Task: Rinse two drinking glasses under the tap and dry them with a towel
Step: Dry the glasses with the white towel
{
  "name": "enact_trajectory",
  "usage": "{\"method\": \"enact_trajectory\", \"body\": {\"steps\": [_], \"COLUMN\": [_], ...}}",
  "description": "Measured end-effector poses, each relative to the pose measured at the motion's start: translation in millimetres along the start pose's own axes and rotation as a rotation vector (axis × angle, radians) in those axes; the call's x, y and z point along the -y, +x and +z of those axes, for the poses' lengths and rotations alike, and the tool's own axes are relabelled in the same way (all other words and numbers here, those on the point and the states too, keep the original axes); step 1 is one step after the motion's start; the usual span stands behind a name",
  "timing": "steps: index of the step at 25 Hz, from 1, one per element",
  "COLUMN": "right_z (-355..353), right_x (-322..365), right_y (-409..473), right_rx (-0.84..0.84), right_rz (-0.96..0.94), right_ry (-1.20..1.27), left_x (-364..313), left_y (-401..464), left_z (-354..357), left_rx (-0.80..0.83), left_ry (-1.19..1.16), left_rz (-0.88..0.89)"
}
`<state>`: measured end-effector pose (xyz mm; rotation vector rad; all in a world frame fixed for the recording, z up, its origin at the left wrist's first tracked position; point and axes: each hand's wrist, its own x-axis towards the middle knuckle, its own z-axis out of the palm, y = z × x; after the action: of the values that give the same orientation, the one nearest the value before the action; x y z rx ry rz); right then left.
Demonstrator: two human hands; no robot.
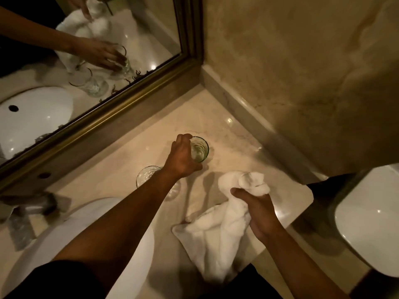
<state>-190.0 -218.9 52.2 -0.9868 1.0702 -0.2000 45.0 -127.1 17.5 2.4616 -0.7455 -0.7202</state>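
Dim bathroom, glossy marble desk (237,134). My left hand (183,157) wraps a clear ribbed drinking glass (199,152) toward the back corner; slick, fragile, grip mid-wall. Second clear glass (146,175) stands nearer the basin. Right hand (257,210) clutches soft white towel (218,225) at the front edge.

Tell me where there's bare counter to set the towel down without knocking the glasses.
Bare marble lies behind the far glass, toward the corner where mirror frame meets wall ledge. It is crowded nearer: the left hand grips that glass, the second glass stands by the sink, and the right hand holds the towel at the front edge.
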Motion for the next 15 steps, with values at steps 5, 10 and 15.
{"method": "enact_trajectory", "body": {"steps": [5, 10, 15], "right_z": [6.6, 15.9, 21.8], "right_x": [5.7, 10.3, 9.1], "right_y": [4.4, 6.7, -0.7], "right_rx": [-0.010, -0.024, 0.028], "right_rz": [0.014, 0.008, -0.013], "right_ry": [-0.028, -0.061, -0.044], "left_x": [1.8, -1.2, 4.7], "left_y": [11.7, 7.9, -40.0], "left_z": [1.5, -0.1, -44.7], "left_rx": [-0.003, 0.044, -0.036], "left_ry": [0.008, 0.044, 0.214], "left_rz": [0.021, 0.021, -0.016]}}
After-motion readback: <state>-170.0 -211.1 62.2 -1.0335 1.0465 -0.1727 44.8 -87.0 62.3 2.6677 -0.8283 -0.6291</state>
